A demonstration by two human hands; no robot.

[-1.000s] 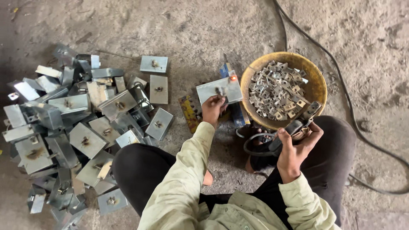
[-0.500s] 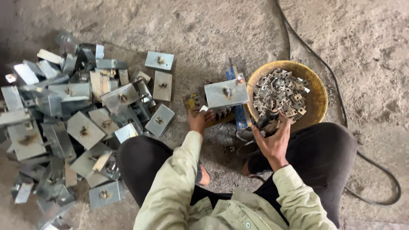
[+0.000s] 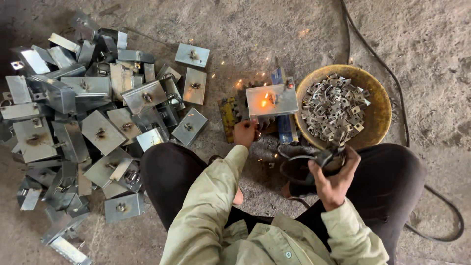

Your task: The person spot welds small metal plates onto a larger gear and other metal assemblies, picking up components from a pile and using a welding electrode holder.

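Observation:
My left hand (image 3: pixel 245 132) grips the near edge of a flat grey metal plate (image 3: pixel 273 99) that lies over a blue and yellow stand on the ground. An orange glow and sparks show at the middle of the plate, around a small bracket on it. My right hand (image 3: pixel 334 175) is closed on a dark welding holder (image 3: pixel 327 156) with a black cable, held low beside my right knee, just below the yellow bowl's rim. Pale green sleeves cover both arms.
A yellow bowl (image 3: pixel 379 112) full of several small metal brackets stands right of the plate. A large heap of finished metal plates (image 3: pixel 93 118) covers the ground at left. A black cable (image 3: pixel 387 73) runs down the right side over rough concrete.
The plate now rests flat and glows with sparks. My right hand has drawn back from the bowl's edge toward my knee with the holder. The view has shifted slightly.

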